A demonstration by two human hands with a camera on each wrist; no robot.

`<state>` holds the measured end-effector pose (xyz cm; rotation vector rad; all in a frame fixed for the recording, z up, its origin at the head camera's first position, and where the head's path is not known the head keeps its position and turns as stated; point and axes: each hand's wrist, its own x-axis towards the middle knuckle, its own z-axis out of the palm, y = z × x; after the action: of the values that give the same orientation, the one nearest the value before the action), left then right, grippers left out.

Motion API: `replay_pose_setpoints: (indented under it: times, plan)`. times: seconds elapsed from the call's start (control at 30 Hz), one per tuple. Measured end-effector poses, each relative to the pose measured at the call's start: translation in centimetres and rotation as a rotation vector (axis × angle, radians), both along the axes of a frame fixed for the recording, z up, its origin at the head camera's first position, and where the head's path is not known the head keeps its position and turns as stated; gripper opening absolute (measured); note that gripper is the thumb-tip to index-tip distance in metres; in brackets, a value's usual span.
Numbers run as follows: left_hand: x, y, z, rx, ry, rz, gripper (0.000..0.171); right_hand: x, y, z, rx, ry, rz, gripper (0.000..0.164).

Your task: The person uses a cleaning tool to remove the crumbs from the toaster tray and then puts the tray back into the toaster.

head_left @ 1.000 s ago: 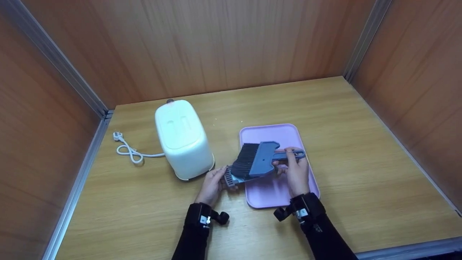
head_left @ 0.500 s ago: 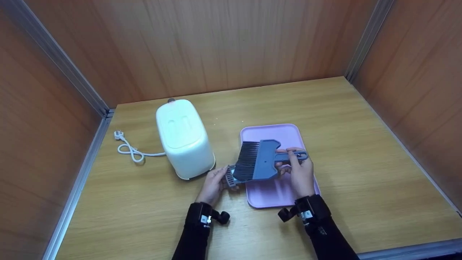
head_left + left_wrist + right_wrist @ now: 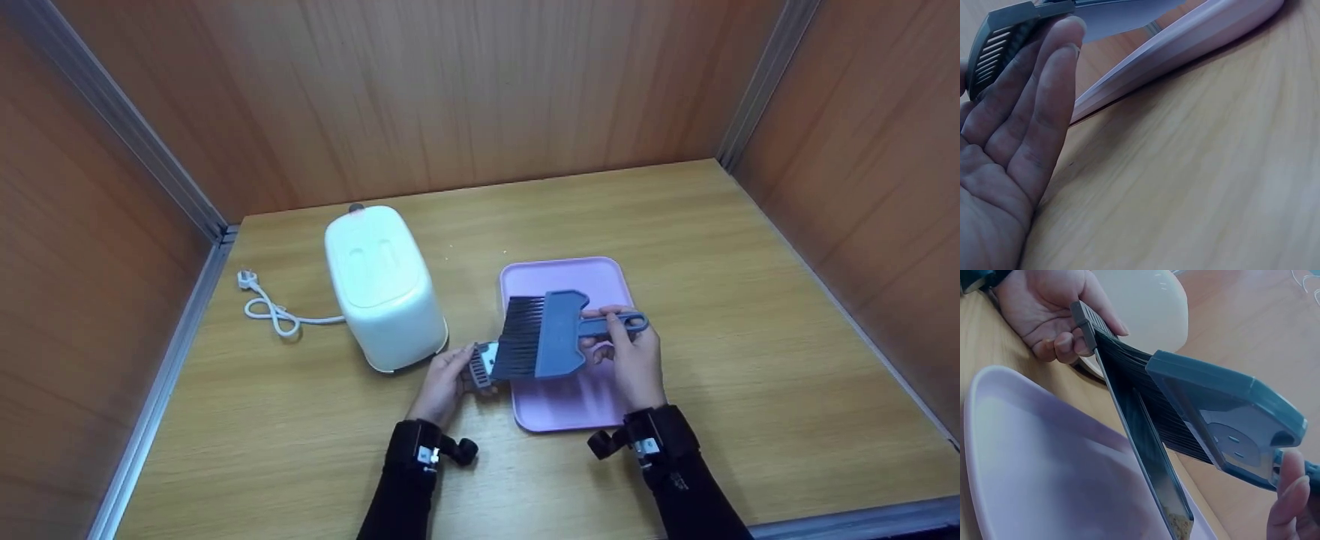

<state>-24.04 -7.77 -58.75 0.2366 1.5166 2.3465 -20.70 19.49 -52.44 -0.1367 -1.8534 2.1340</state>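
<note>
My left hand point(image 3: 436, 386) pinches the grey slotted end of a long, narrow crumb tray point(image 3: 1154, 486), holding it tilted over a lilac tray point(image 3: 568, 412). Tan crumbs point(image 3: 1179, 525) gather at its far end in the right wrist view. With my right hand point(image 3: 639, 367) I grip the handle of a blue brush point(image 3: 561, 334), thumb on top. Its dark bristles point(image 3: 1165, 427) lie along the crumb tray and hide most of it from the head view. In the left wrist view the slotted end point(image 3: 995, 53) sits between thumb and fingers.
A white toaster point(image 3: 382, 281) stands left of the hands, its white cord and plug point(image 3: 274, 311) looped on the tabletop point(image 3: 750, 315). A few small specks lie behind the lilac tray. Wooden panels point(image 3: 480, 90) enclose the back and both sides.
The brush has moved a little to the right with my right hand, showing more of the crumb tray near its slotted end. My left hand stays nearly still.
</note>
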Motion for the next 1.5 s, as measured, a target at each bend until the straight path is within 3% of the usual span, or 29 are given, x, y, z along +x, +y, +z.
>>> replay_pose_setpoints:
  times: [0.4, 0.73, 1.17, 1.5]
  plan:
    - [0.0, -0.2, -0.1, 0.006, 0.018, -0.008, 0.033, 0.0, 1.3, 1.3, 0.079, -0.003, -0.012, 0.026]
    - [0.0, 0.0, 0.2, -0.019, -0.029, 0.01, 0.035, 0.6, 1.7, 2.0, 0.132, 0.017, -0.04, 0.027]
    - [-0.1, 0.0, 0.0, -0.019, -0.03, 0.009, 0.037, 0.7, 3.0, 2.7, 0.232, 0.039, -0.073, 0.027]
    - [0.1, -0.1, 0.0, 0.003, 0.019, -0.026, 0.04, 0.7, 4.4, 2.1, 0.192, 0.008, -0.116, 0.027]
